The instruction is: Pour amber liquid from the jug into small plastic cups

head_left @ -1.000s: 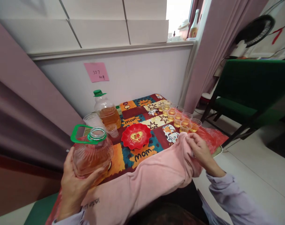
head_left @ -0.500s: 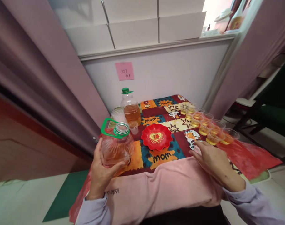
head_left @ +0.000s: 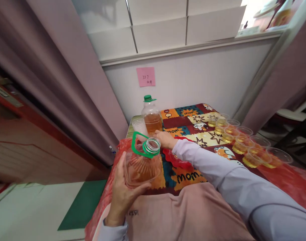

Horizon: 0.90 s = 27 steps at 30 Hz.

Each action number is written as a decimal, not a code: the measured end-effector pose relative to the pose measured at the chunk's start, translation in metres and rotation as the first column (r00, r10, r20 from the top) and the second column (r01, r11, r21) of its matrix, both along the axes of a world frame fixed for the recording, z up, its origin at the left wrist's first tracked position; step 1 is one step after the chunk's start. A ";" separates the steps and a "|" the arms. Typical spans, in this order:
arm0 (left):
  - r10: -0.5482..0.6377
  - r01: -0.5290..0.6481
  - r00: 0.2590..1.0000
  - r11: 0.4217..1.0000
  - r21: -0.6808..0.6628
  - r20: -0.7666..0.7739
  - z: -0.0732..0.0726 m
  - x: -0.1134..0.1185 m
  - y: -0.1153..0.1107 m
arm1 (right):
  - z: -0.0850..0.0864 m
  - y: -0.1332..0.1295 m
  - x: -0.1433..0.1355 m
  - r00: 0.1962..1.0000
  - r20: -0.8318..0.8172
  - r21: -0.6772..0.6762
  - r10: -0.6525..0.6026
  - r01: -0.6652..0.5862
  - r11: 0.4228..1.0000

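My left hand (head_left: pixel 125 190) is wrapped round the lower side of an uncapped clear jug (head_left: pixel 142 169) with a green handle and amber liquid inside. My right hand (head_left: pixel 165 139) reaches across behind the jug's mouth, near the stacked clear cups (head_left: pixel 139 126) and a second jug (head_left: pixel 153 122) with a green cap. Its fingertips are partly hidden, and whatever they hold cannot be made out. Under my right forearm lies a red scalloped plate (head_left: pixel 176 160), partly covered by the sleeve.
Several clear cups of yellow liquid (head_left: pixel 240 144) stand in rows on the right of the patterned tablecloth (head_left: pixel 175 122). A pink cloth (head_left: pixel 193 209) covers the near edge. A pink note (head_left: pixel 145 77) is on the wall behind.
My right hand has moved left from beside the filled cups to behind the jug's mouth, its forearm now over the plate. My left hand still holds the jug. The view has shifted left.
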<state>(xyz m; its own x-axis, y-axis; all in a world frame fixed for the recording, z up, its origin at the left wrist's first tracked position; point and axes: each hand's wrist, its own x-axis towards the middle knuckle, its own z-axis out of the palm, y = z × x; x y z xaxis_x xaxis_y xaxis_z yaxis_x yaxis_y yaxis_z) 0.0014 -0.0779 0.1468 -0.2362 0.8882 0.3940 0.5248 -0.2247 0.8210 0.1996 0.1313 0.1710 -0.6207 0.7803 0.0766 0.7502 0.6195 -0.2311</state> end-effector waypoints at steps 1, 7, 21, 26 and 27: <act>-0.009 0.009 1.000 1.000 0.005 0.002 0.000 0.000 0.000 | -0.003 0.004 -0.006 1.000 0.018 -0.011 0.009 -0.009 1.000; -0.014 0.015 0.998 1.000 0.023 -0.060 -0.003 -0.003 0.001 | -0.013 0.017 -0.013 1.000 0.022 -0.025 -0.016 0.016 1.000; -0.017 0.020 0.995 0.999 0.030 -0.099 -0.006 -0.003 0.003 | 0.015 0.005 0.018 0.916 -0.399 0.152 -0.051 0.121 0.981; -0.039 0.042 0.997 0.998 0.050 -0.061 -0.004 0.000 0.006 | 0.011 -0.012 0.088 0.875 -0.483 0.239 0.026 0.104 0.966; -0.041 0.044 0.997 0.998 0.053 -0.058 -0.003 0.000 0.006 | 0.004 -0.019 0.103 0.896 -0.444 0.222 0.010 0.099 0.970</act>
<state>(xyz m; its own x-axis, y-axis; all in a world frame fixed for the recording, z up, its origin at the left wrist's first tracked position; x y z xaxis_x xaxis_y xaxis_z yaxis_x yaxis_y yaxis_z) 0.0018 -0.0715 0.1441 -0.1746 0.8739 0.4536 0.5596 -0.2910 0.7760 0.3024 0.1124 0.1753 -0.4456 0.7320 0.5154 0.6338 0.6645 -0.3959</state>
